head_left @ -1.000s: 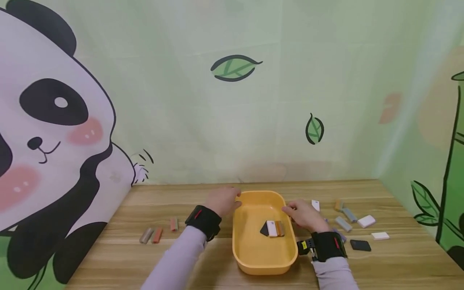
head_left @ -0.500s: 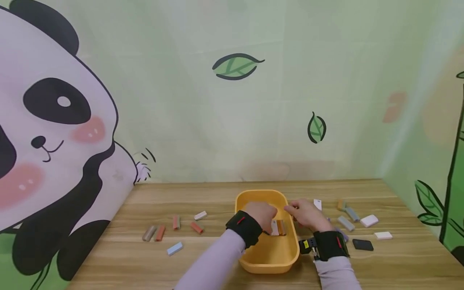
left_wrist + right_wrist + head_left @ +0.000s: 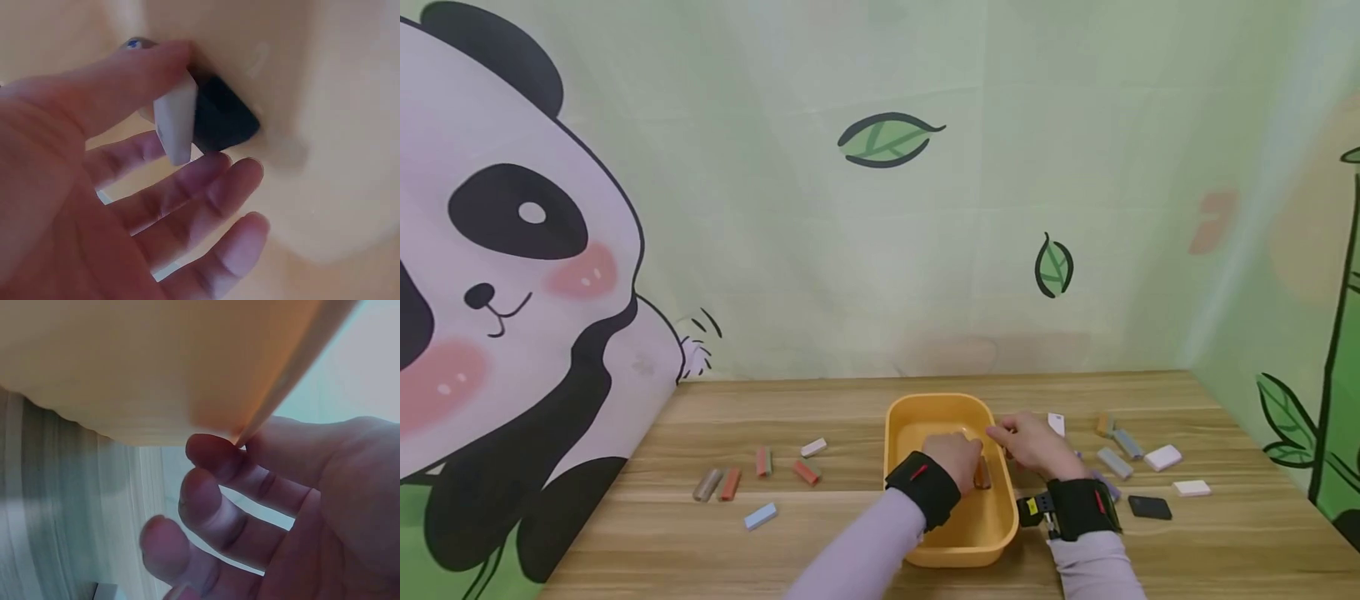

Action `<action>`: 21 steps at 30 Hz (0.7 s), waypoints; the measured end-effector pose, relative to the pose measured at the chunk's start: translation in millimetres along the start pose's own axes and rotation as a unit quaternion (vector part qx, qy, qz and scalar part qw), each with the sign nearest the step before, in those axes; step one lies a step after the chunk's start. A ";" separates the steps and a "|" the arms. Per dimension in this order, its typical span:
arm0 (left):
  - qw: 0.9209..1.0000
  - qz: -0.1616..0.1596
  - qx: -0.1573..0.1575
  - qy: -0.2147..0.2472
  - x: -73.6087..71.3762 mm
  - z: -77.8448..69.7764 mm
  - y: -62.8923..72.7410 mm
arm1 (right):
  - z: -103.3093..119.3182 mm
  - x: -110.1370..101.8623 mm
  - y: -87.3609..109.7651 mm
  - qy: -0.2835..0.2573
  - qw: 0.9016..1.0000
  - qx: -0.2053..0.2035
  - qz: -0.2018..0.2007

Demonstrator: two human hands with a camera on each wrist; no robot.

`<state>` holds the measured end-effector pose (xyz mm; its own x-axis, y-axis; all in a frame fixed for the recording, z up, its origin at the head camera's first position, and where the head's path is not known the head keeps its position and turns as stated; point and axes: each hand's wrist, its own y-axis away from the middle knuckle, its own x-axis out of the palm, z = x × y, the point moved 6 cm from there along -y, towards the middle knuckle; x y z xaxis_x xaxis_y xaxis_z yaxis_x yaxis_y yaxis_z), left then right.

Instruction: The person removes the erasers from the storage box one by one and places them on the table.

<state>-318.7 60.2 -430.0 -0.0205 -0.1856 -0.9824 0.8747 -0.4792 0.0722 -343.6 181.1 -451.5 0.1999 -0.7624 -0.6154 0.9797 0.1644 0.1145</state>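
Note:
My left hand [image 3: 953,457] reaches down into a yellow plastic tub [image 3: 981,533]. In the left wrist view its thumb and fingers pinch a small white block [image 3: 175,119], while the other fingers spread loosely below. A black block [image 3: 225,119] with an angled end lies right beside the white one. An orange-brown block [image 3: 982,473] shows just right of the left hand on the tub's floor. My right hand [image 3: 1036,443] pinches the tub's right rim [image 3: 294,369] between thumb and index finger, its other fingers curved outside the wall.
Left of the tub lie several small blocks, among them a light blue one [image 3: 761,516], a white one [image 3: 813,447] and a reddish one [image 3: 730,484]. To the right are grey blocks [image 3: 1115,463], white blocks [image 3: 1162,457] and a flat black piece [image 3: 1149,507]. A printed backdrop stands behind the table.
My left hand has moved from the tub's left rim into the tub and onto the blocks, covering the white and black ones in the head view. The right hand stays at the rim.

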 end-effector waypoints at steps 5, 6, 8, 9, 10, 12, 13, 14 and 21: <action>0.999 0.017 0.001 0.027 1.2 0.6 3.2 | -0.3 0.5 1.5 0.004 1.000 -0.002 -0.001; 0.999 0.020 0.002 0.035 1.5 0.7 3.9 | -0.4 0.1 1.6 0.004 1.000 -0.002 -0.002; 0.998 0.025 0.004 0.051 1.4 1.1 5.7 | -0.9 -0.8 1.4 0.005 1.000 -0.003 -0.004; 0.998 0.026 0.005 0.054 1.3 1.4 6.7 | -1.1 -1.1 1.1 0.005 1.000 -0.004 -0.005; 0.998 0.027 0.005 0.059 1.4 1.7 7.5 | -1.1 -1.5 1.0 0.005 1.000 -0.005 -0.005; 0.997 0.029 0.004 0.066 2.3 2.0 8.8 | -1.5 -2.0 0.4 0.005 1.000 -0.006 -0.005; 0.997 0.032 0.002 0.070 3.1 2.1 9.3 | -1.7 -2.0 0.0 0.005 1.000 -0.006 -0.004; 0.997 0.034 0.001 0.071 4.0 2.2 9.7 | -1.9 -2.1 -0.4 0.004 1.000 -0.006 -0.003; 0.996 0.051 0.007 0.075 7.1 0.6 8.1 | -2.6 -1.4 -0.7 -0.004 1.000 0.001 -0.001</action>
<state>-312.0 54.5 -436.3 0.1410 -0.1048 -0.9845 0.8615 -0.4770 0.1741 -344.6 183.7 -452.7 0.1973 -0.7682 -0.6091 0.9803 0.1606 0.1151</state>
